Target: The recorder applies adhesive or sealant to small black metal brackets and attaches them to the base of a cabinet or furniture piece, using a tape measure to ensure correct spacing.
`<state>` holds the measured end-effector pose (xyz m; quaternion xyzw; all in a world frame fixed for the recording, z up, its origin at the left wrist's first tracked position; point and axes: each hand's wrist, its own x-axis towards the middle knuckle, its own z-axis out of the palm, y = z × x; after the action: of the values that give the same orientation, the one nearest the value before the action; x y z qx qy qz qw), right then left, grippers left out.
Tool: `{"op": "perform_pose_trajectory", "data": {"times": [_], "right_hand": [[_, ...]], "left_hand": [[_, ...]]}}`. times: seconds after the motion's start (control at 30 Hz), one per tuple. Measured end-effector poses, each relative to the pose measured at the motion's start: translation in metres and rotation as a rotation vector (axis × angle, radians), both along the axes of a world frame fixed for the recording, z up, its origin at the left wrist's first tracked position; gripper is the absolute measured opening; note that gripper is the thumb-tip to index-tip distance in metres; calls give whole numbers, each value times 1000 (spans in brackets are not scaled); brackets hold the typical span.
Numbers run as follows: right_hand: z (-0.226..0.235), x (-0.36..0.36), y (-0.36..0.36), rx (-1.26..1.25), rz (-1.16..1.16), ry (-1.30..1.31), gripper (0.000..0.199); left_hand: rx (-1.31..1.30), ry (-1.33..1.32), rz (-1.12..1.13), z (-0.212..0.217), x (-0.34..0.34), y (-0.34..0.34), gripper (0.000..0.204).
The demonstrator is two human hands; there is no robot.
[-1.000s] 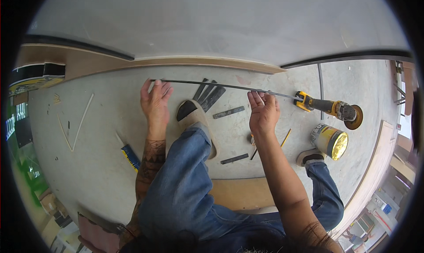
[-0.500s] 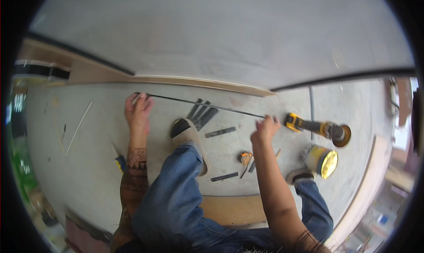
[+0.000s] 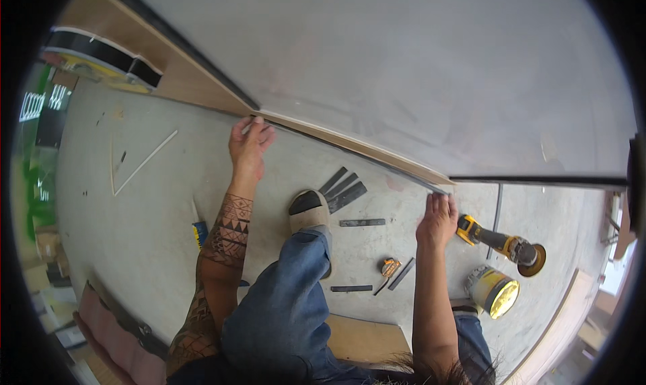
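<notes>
A thin dark edging strip point(image 3: 404, 174) runs along the raw wooden edge of a large grey panel point(image 3: 417, 75). My left hand point(image 3: 250, 148) pinches its left end near the panel's inner corner, with the other fingers partly spread. At the opposite end, my right hand point(image 3: 438, 218) has its fingers pressed together against the strip, just below the edge's right corner. Dark trim point(image 3: 538, 180) lines the panel's right-hand edge. Short dark strip pieces point(image 3: 348, 195) lie fanned out on the concrete floor beyond my shoe point(image 3: 309, 211).
Right of my right hand lie a yellow-and-black angle grinder point(image 3: 501, 243) and a tipped yellow can point(image 3: 493, 291). A tape measure point(image 3: 389, 266) rests between my legs. A blade with a blue-and-yellow handle point(image 3: 200, 234) lies left. A wooden board point(image 3: 552, 324) borders the right side.
The strip was held out in the air before the panel; now it lies along the wooden edge. Both hands have moved up against the edge, and the view has shifted and turned.
</notes>
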<state>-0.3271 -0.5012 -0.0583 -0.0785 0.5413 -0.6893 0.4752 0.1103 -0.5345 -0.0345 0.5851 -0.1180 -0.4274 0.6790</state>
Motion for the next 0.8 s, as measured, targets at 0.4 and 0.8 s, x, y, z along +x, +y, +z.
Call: {"op": "perform_pose_trajectory", "data": {"times": [0.4,0.8], "right_hand": [[6,8,-31,-37,-57,-54,18],[7,13,-39,21,-53,-47,13]], "left_hand": [[-68,58,0,-29,6,-6,36],[-76,45,17,-28,12,-6,36]]}}
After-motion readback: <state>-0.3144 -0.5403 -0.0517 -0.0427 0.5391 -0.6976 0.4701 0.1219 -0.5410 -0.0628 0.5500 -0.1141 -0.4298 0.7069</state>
